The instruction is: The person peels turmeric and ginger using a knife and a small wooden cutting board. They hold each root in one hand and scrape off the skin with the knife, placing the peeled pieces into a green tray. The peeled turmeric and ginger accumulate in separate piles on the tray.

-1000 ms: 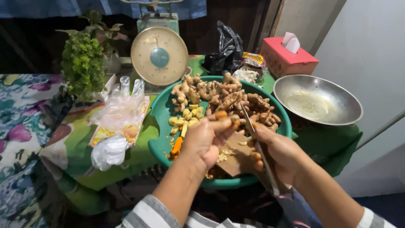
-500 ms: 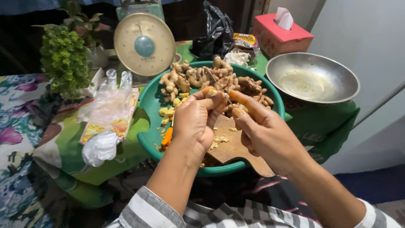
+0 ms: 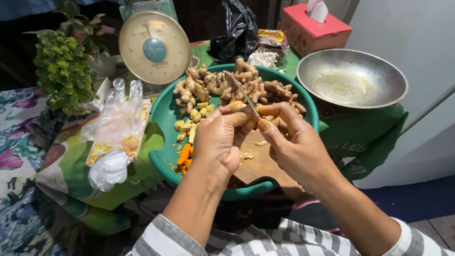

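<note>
Green basin of ginger roots beneath knife-holding hands

Green basin: far half blocked by piled ginger roots; bare floor left along its left edge.

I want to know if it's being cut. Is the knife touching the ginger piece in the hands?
Touching. The head view shows the knife blade resting on the ginger piece pinched in the left hand, while the right hand grips the knife.

Left hand, right hand — both curled, fingertips together.
</note>
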